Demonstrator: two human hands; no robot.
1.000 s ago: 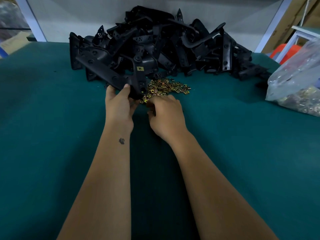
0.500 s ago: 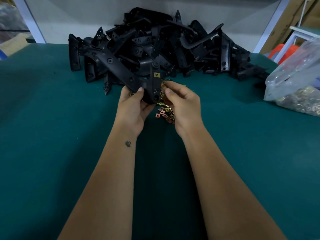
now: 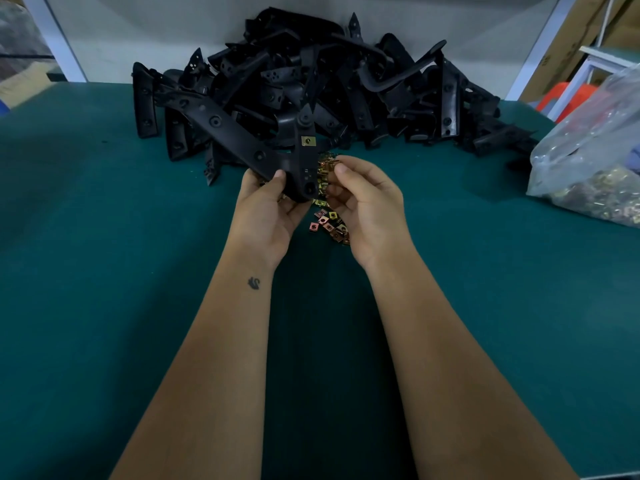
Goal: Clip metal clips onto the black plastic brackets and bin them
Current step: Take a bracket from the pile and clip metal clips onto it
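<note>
My left hand (image 3: 266,209) grips a black plastic bracket (image 3: 242,140) by its lower end and holds it above the green table. One brass clip (image 3: 309,141) sits on the bracket's upright arm. My right hand (image 3: 367,202) pinches a small metal clip (image 3: 331,165) between thumb and fingers, just right of the bracket's edge. Loose metal clips (image 3: 329,225) lie scattered on the table under and between my hands. A big pile of black brackets (image 3: 346,84) lies behind them.
A clear plastic bag (image 3: 595,150) with more clips inside lies at the table's right edge. The green table (image 3: 104,271) ends at a white wall behind the pile. A white frame and an orange object (image 3: 557,98) stand beyond the right side.
Both hands lifted from the clip heap toward me. The left hand raised the bracket off the table, and the right hand came up with a clip beside it.
</note>
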